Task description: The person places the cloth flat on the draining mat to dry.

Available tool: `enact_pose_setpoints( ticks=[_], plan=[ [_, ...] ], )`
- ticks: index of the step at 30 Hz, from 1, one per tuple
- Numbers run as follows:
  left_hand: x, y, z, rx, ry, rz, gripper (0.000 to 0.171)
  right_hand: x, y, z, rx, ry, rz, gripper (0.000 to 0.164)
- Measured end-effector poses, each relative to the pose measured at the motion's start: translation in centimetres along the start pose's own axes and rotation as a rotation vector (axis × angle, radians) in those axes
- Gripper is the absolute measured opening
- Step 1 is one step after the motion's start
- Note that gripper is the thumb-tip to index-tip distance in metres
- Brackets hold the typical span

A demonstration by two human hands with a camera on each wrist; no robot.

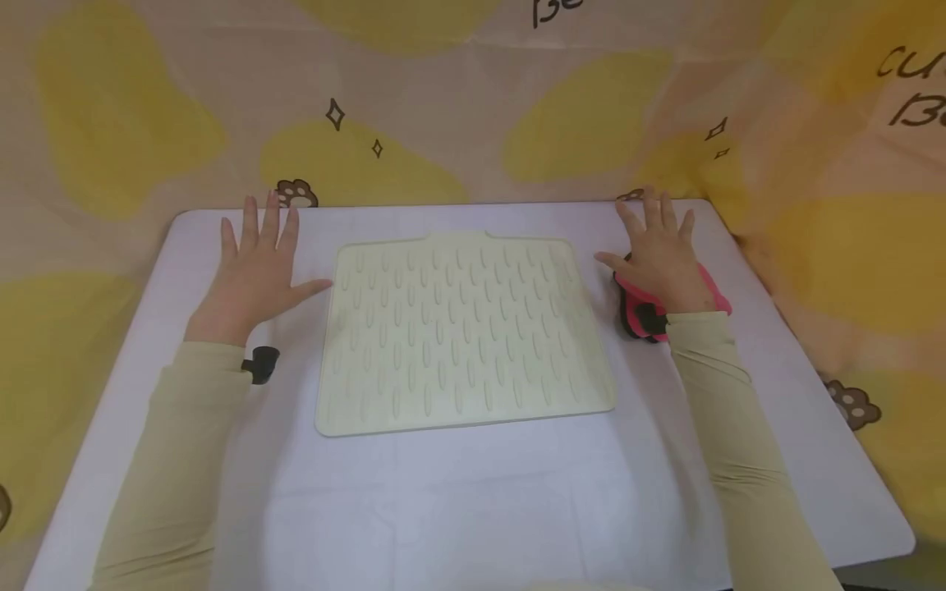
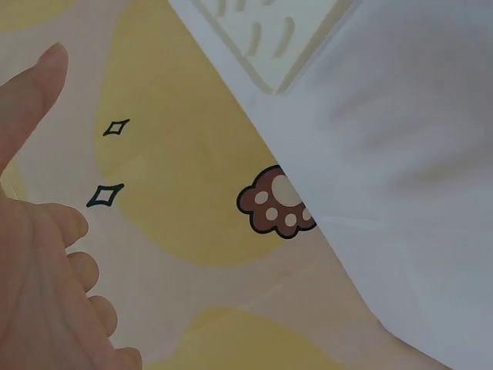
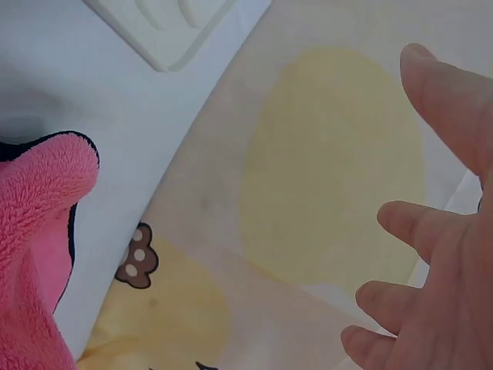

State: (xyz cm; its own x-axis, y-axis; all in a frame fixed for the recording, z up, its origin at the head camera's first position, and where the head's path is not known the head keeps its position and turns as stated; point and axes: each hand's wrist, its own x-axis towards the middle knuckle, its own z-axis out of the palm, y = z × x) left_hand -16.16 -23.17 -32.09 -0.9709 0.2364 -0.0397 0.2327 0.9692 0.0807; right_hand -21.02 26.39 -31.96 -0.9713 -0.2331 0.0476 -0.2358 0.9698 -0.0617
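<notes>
In the head view a pale cream mat (image 1: 466,328) with raised oval ridges and a tab on its far edge lies flat on the white table. To its left my left hand (image 1: 254,271) is spread with the palm down, thumb tip close to the mat's left edge. Over on the right side my right hand (image 1: 661,254) is likewise spread, above a fluffy pink cloth (image 1: 713,287) with a black edge. Both hands hold nothing. The right wrist view shows the bunched pink cloth (image 3: 38,216) beside the spread fingers, and part of it is hidden under the hand in the head view.
The white table (image 1: 443,501) has rounded corners. Behind it and along the sides hangs a pink and yellow patterned curtain (image 1: 473,107) with paw prints and lettering. A small black device (image 1: 262,365) sits at the left wrist.
</notes>
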Motion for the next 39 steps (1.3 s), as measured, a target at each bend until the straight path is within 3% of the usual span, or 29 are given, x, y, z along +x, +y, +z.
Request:
enact_pose_setpoints(
  ticks=[5,9,17,22,28,34,39],
  plan=[
    [-0.2,0.1,0.0,-0.016,-0.008,-0.003,0.095,-0.3,0.3,-0.1,0.016,0.02,0.011,0.077],
    [-0.3,0.0,0.8,-0.044,0.015,-0.012,0.094,-0.9,0.9,0.0,0.07,0.071,0.022,0.072],
    [-2.2,0.5,2.9,-0.195,0.032,-0.134,0.097,-4.4,2.2,1.7,0.43,0.361,0.202,0.056],
    [-3.6,1.5,4.6,-0.268,-0.002,-0.165,0.098,-6.0,3.0,3.0,0.489,0.456,0.314,0.051],
    [-4.8,3.0,6.4,-0.332,-0.044,-0.144,0.095,-7.2,3.7,4.2,0.52,0.483,0.366,0.049],
    [-5.4,3.9,7.9,-0.382,-0.115,-0.117,0.091,-7.9,4.0,5.3,0.532,0.428,0.403,0.054],
    [-5.5,4.1,8.7,-0.415,-0.124,-0.096,0.087,-7.9,4.0,6.1,0.548,0.387,0.428,0.062]
  ],
)
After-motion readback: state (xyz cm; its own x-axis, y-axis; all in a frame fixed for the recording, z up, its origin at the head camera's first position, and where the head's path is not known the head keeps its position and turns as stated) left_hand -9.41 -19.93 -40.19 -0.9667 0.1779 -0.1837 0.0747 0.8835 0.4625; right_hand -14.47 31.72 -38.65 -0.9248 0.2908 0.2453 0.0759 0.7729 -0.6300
